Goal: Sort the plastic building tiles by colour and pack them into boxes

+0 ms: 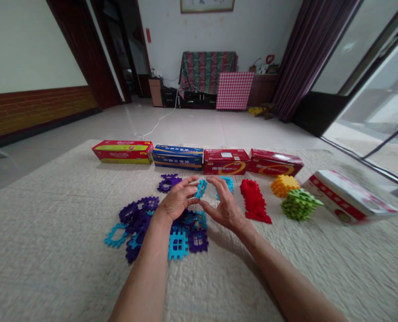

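Observation:
A light blue toothed piece (201,189) is between my two hands, above the beige cover. My left hand (180,198) touches its left side with the fingertips. Curved and apart, the fingers of my right hand (223,203) are just right of that piece, thumb and forefinger spread. Purple pieces (198,240) and light blue pieces (177,245) lie in a loose pile under and left of my left hand. Purple pieces (168,182) also lie beyond it. Behind my right hand is another light blue piece (226,182), partly hidden.
Red pieces (254,201), yellow pieces (285,185) and green pieces (298,205) sit to the right. Along the back stand a red-yellow box (123,152), a blue box (177,157) and red boxes (225,162). A white-red box (351,197) lies far right.

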The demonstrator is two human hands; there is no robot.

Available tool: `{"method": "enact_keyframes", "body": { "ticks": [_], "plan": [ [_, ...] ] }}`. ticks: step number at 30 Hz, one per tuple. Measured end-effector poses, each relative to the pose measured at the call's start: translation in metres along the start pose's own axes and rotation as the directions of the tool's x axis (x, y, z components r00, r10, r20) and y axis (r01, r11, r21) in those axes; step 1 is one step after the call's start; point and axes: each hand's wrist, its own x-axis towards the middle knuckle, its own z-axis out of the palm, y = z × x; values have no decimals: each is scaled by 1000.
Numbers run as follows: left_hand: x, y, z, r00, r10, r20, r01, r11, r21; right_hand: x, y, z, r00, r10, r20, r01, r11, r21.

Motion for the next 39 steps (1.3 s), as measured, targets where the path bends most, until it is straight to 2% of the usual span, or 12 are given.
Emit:
{"method": "enact_keyframes", "body": {
  "ticks": [8, 12, 14, 17, 20, 24, 32, 39],
  "plan": [
    [4, -9, 2, 998, -29, 51, 30, 1000, -7, -3, -1, 8, 1000, -6, 5, 6, 995, -95],
    [4, -4, -1, 994, -19, -108, 24, 999, 45, 2, 12, -11, 1000, 21, 6, -19, 978, -208],
    [5, 0, -5, 976, 14, -219, -6, 999, 34, 0, 20, -24, 998, 62, 18, -54, 954, -294],
    [6, 6, -12, 936, 70, -346, -79, 997, -14, -10, 28, -38, 989, 110, 95, -62, 913, -404],
    [7, 10, -16, 903, 93, -420, -122, 992, -41, -21, 29, -38, 981, 122, 152, -34, 876, -481],
    [6, 12, -17, 891, 99, -444, -132, 990, -44, -25, 25, -30, 979, 123, 161, -17, 842, -539],
    [5, 13, -17, 874, 108, -473, -132, 991, -17, -26, 29, -31, 973, 171, 158, -54, 825, -563],
    [1, 19, -18, 867, 134, -481, -154, 988, -3, -31, 21, -27, 990, 111, 88, -62, 900, -432]
  ]
}}
